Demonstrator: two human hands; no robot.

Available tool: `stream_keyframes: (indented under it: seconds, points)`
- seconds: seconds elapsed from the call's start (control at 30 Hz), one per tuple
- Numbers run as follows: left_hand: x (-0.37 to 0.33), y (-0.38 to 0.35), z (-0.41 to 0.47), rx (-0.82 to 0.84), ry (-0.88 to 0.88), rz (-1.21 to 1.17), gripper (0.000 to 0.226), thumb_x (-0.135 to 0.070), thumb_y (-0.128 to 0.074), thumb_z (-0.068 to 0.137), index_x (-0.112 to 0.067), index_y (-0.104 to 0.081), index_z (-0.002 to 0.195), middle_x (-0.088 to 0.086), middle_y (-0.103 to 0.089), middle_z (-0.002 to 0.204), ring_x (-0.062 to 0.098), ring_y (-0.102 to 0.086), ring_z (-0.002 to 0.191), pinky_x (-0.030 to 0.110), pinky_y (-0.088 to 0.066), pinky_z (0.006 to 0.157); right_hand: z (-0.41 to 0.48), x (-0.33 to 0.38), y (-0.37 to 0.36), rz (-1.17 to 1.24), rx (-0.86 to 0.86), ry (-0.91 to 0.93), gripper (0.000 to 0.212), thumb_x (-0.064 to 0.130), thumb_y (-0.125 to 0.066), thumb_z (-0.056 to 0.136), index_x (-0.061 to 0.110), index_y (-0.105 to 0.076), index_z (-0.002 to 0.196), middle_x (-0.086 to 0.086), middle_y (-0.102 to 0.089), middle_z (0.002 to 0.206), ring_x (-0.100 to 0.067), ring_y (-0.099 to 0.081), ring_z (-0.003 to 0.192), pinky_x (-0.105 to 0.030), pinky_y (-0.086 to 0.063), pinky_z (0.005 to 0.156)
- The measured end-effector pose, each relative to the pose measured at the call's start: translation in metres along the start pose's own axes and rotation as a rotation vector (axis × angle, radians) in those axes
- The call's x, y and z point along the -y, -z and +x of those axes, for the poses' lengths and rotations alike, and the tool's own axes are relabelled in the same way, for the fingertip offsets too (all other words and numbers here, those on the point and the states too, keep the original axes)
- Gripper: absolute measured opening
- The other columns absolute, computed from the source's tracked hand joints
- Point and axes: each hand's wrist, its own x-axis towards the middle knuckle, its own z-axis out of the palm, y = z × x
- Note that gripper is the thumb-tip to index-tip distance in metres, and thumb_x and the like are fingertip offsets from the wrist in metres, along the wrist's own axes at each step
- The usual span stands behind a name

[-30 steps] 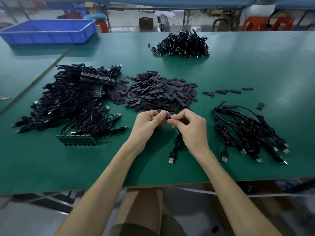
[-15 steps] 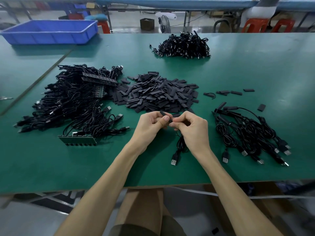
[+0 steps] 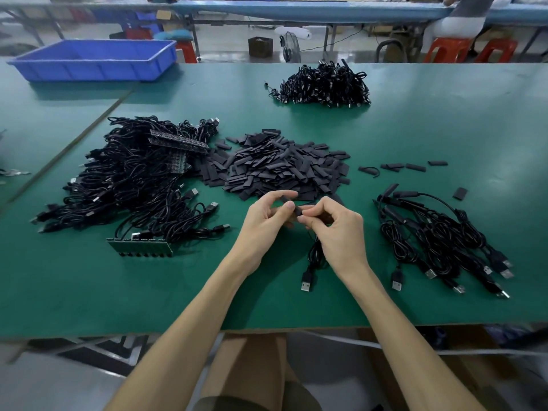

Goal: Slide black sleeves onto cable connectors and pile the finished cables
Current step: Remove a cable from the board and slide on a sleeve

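Just nearside of the sleeve heap [image 3: 281,164], the left hand [image 3: 264,223] pinches a sleeve [image 3: 296,209] while the right hand [image 3: 335,232] fingers [image 3: 318,208] grip the cable [image 3: 315,255] end, brought together, seemingly for sliding on. Finished cables [image 3: 439,238] lie right of the heap, within reach.

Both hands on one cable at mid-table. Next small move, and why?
Likely push the sleeve along the cable with the left hand. It pinches the sleeve right next to the right hand, which pinches the cable's end, so seating looks unfinished.
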Motion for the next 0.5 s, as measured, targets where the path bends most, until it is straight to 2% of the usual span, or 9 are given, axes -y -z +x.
stream_keyframes:
  seconds: [0.07,0.13,0.3,0.4,0.43,0.5]
  points:
    - [0.0001,0.0002,0.0003,-0.008,0.0,0.008,0.027,-0.015,-0.056,0.104,-0.021,-0.063,0.129,0.01,-0.078,0.099,0.033,-0.07,0.095,0.041,-0.057,0.092,-0.0003,-0.0002,0.0,-0.014,0.002,0.013,0.017,0.006,-0.082,0.084,0.013,-0.069,0.077,0.013,-0.076,0.085,-0.008,-0.072,0.083,-0.031,-0.059,0.079]
    - [0.0007,0.0003,0.0008,-0.018,0.001,0.027,0.029,-0.016,-0.055,0.105,-0.023,-0.064,0.131,0.012,-0.077,0.097,0.035,-0.07,0.093,0.044,-0.057,0.093,-0.0003,-0.0008,-0.0002,-0.026,0.01,0.028,0.017,0.006,-0.083,0.084,0.015,-0.069,0.078,0.013,-0.076,0.086,-0.006,-0.072,0.084,-0.028,-0.058,0.08]
    - [0.0009,-0.0021,0.0021,-0.056,-0.012,0.06,0.027,-0.014,-0.051,0.106,-0.019,-0.067,0.127,0.012,-0.077,0.097,0.027,-0.07,0.084,0.043,-0.059,0.089,-0.0004,-0.0022,-0.0009,-0.041,0.049,0.051,0.015,0.005,-0.082,0.084,0.016,-0.072,0.08,0.02,-0.075,0.09,0.002,-0.072,0.089,-0.015,-0.054,0.082]
    - [0.0001,-0.0018,0.0013,-0.067,-0.027,0.019,0.027,-0.016,-0.05,0.107,-0.016,-0.067,0.128,-0.001,-0.077,0.09,0.016,-0.071,0.082,0.032,-0.058,0.079,-0.0016,-0.0009,-0.0019,-0.011,0.089,0.056,0.016,0.005,-0.082,0.084,0.017,-0.072,0.08,0.027,-0.074,0.088,0.002,-0.072,0.084,-0.01,-0.052,0.076]
    - [-0.0004,-0.001,0.0008,-0.062,-0.024,-0.023,0.027,-0.018,-0.049,0.107,-0.013,-0.066,0.129,-0.002,-0.077,0.095,0.016,-0.072,0.084,0.03,-0.058,0.079,-0.0016,-0.0005,-0.0021,0.002,0.092,0.048,0.017,0.007,-0.083,0.085,0.018,-0.071,0.079,0.025,-0.074,0.085,-0.001,-0.072,0.078,-0.012,-0.052,0.071]
    - [-0.0006,0.0016,0.0006,-0.069,-0.012,-0.106,0.029,-0.021,-0.052,0.106,-0.009,-0.065,0.13,0.006,-0.077,0.107,0.022,-0.073,0.091,0.038,-0.059,0.085,-0.001,0.0002,-0.0023,0.02,0.089,0.021,0.018,0.012,-0.084,0.085,0.02,-0.069,0.078,0.015,-0.074,0.078,-0.009,-0.071,0.068,-0.02,-0.055,0.067]
